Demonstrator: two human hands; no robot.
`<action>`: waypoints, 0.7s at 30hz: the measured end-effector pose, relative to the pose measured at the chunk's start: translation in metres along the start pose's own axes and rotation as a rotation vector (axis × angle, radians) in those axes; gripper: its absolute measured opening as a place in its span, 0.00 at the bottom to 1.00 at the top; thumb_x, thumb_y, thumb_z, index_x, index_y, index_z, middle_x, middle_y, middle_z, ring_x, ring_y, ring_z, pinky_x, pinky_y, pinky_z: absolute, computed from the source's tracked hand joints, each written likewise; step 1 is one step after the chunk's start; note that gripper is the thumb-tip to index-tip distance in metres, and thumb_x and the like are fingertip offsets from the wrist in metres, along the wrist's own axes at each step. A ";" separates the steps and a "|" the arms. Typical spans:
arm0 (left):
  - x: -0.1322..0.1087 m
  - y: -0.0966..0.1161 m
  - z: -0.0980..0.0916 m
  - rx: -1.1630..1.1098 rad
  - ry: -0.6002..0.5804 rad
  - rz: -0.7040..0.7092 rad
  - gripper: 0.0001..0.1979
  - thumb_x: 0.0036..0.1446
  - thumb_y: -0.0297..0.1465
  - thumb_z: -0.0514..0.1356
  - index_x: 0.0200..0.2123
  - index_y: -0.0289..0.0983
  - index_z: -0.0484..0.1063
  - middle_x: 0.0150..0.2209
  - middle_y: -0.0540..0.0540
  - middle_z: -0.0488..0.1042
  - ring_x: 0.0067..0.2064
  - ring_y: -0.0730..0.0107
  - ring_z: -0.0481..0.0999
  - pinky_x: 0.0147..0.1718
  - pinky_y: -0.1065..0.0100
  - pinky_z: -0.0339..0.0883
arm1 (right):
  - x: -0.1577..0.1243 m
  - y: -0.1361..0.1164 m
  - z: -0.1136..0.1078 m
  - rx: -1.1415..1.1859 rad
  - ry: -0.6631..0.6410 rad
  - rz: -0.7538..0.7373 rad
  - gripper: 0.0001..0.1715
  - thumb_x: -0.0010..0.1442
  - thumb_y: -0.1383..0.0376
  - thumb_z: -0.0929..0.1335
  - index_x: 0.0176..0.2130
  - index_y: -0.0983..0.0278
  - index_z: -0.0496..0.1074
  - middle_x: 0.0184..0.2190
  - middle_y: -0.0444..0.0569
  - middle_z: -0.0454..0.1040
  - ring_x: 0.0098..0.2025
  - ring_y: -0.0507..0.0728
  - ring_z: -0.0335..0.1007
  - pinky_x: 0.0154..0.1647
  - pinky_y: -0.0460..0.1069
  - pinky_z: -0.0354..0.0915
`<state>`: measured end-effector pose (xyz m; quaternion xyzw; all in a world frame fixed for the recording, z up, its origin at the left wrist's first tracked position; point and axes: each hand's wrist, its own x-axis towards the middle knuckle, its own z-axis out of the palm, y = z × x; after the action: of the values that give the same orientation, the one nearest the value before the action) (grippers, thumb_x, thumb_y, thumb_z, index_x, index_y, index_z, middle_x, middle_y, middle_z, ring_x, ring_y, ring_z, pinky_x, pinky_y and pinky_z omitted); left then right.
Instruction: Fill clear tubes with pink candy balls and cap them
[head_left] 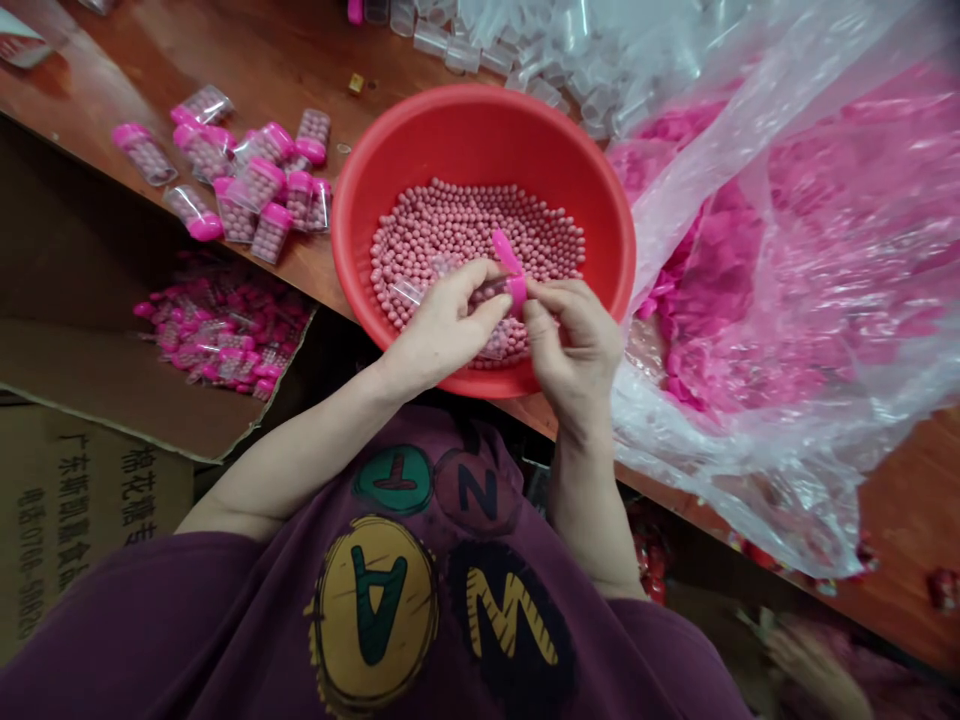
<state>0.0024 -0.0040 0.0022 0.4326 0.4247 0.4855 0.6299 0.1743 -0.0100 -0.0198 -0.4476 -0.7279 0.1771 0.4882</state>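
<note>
Head view: bead tube (489, 291) above a red bowl (484, 108)

At left, a cardboard box (82, 260) holds a heap of pink-capped tubes (225, 330); more filled tubes (262, 182) lie on the desk (277, 50). Next, the left hand (446, 322) pinches the bead tube over the bowl's loose pink beads (469, 220). The right hand (577, 335) pinches its pink cap (518, 290), flap tilted open. At right, a clear plastic bag (750, 470) covers pink pieces (720, 340).
</note>
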 end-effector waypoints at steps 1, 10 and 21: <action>-0.001 0.002 -0.001 -0.067 -0.065 -0.060 0.03 0.66 0.24 0.66 0.39 0.38 0.77 0.37 0.49 0.77 0.37 0.72 0.74 0.40 0.68 0.71 | 0.001 0.003 0.000 0.054 0.048 0.070 0.12 0.77 0.56 0.70 0.50 0.55 0.84 0.44 0.47 0.87 0.47 0.58 0.85 0.52 0.58 0.83; 0.003 0.012 -0.006 -0.364 -0.240 -0.392 0.03 0.65 0.27 0.70 0.38 0.35 0.80 0.31 0.48 0.76 0.27 0.76 0.71 0.27 0.70 0.65 | 0.010 0.025 0.004 0.293 0.064 0.192 0.27 0.82 0.44 0.60 0.61 0.53 0.79 0.50 0.51 0.87 0.50 0.60 0.88 0.52 0.60 0.86; 0.010 0.003 -0.014 -0.429 -0.162 -0.347 0.05 0.70 0.29 0.68 0.38 0.36 0.80 0.34 0.47 0.79 0.34 0.72 0.77 0.40 0.67 0.75 | 0.000 -0.004 0.010 -0.148 -0.133 0.062 0.50 0.58 0.43 0.85 0.70 0.49 0.70 0.70 0.57 0.74 0.75 0.75 0.68 0.81 0.76 0.65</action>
<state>-0.0098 0.0080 0.0001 0.2476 0.3282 0.4132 0.8126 0.1635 -0.0106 -0.0214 -0.4920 -0.7558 0.1670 0.3985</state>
